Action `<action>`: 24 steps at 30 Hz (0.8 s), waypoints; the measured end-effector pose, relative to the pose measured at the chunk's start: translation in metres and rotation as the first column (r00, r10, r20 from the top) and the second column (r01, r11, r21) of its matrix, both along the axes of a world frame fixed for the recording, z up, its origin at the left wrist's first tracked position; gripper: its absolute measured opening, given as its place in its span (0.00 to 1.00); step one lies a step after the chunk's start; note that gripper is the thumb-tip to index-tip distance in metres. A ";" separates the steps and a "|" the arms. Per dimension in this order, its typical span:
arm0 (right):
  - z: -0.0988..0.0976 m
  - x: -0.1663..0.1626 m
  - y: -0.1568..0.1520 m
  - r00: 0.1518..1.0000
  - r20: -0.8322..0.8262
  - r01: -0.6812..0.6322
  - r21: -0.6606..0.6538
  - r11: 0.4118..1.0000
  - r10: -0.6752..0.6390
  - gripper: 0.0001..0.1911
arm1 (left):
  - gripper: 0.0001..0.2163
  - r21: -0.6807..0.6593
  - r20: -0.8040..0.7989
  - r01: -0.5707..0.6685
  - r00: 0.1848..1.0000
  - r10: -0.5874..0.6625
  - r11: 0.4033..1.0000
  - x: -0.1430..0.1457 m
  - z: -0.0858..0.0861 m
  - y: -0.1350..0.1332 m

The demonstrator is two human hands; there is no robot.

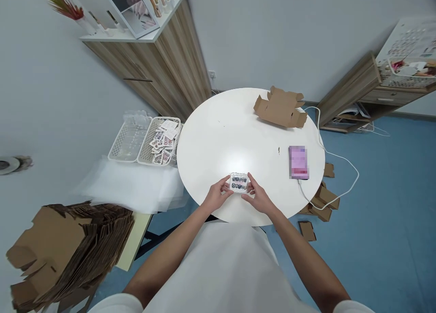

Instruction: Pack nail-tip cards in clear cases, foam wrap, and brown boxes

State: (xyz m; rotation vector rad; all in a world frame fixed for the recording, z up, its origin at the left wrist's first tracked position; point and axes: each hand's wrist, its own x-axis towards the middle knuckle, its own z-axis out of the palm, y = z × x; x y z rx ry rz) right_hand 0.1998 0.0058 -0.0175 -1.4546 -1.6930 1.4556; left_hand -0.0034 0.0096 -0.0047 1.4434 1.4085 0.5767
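A small clear plastic case point(239, 182) is held near the front edge of the round white table point(218, 145). Two rows of dark, patterned press-on nails show through its lid. My left hand point(218, 195) grips the case's left side between thumb and fingers. On the opposite side, my right hand point(258, 196) has its thumb and fingers closed around the right edge. The case looks shut, and its underside is hidden.
An unfolded cardboard box point(281, 107) lies at the table's back right. A phone point(299, 162) with a white cable point(340, 156) is at the right. Left of the table are a basket of cards point(145, 154), plastic sheets point(132, 186) and stacked flat cartons point(64, 249). Small boxes point(307, 231) lie on the floor.
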 end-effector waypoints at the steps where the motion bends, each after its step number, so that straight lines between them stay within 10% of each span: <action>1: -0.001 -0.002 0.001 0.999 0.026 -0.038 0.016 0.999 0.038 0.43 | 0.27 -0.006 -0.001 -0.012 1.000 0.012 1.000 -0.002 -0.001 0.000; 11: -0.009 -0.063 0.033 0.989 0.139 -0.071 0.148 0.986 0.051 0.39 | 0.26 0.083 0.009 -0.127 0.992 0.127 0.988 -0.049 -0.012 0.015; 24: -0.026 -0.211 0.097 0.991 0.125 -0.033 -0.037 0.999 0.038 0.43 | 0.23 0.117 -0.133 -0.280 0.946 0.295 0.953 -0.164 -0.044 0.070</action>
